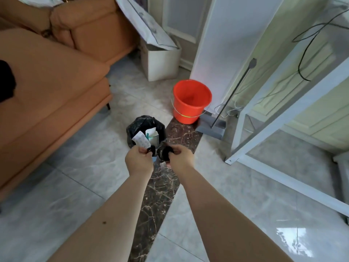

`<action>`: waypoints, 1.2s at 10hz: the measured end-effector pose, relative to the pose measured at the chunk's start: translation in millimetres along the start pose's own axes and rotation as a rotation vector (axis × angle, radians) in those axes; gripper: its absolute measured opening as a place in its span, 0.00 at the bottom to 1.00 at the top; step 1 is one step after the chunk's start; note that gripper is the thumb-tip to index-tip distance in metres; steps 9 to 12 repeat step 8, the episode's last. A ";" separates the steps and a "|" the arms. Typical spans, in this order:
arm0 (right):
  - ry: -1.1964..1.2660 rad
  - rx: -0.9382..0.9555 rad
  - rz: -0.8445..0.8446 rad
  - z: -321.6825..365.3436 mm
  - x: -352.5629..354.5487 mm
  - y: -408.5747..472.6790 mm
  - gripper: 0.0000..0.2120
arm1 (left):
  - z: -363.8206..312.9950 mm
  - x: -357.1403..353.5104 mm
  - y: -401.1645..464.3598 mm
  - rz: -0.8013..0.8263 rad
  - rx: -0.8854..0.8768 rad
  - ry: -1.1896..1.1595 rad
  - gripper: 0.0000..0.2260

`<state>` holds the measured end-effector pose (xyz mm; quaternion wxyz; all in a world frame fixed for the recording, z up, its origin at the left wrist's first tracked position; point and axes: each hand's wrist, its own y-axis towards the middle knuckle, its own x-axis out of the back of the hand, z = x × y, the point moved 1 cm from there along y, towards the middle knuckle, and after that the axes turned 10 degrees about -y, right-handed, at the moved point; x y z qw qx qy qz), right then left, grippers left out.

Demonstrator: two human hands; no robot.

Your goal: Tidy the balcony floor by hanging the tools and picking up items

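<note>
the black bin bag [146,129], stuffed with paper scraps, is seen standing on the floor tiles [85,167] just ahead of both hands, its mouth facing up. its near rim is pinched by the left hand [138,159] and gathered into the fingers of the right hand [180,156]. since neither hand is nearer, the edges would probably be drawn together across the opening, left to right.

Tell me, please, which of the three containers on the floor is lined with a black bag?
The small bin nearest both hands, holding paper rubbish, has the black liner. The orange bucket and the white box behind it have none.
</note>
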<state>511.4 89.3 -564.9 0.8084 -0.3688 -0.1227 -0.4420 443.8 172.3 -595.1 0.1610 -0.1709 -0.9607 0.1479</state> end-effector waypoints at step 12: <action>-0.035 -0.309 0.001 70.8 -110.1 208.5 0.16 | 4.8 -54.5 234.9 0.126 0.067 0.313 0.07</action>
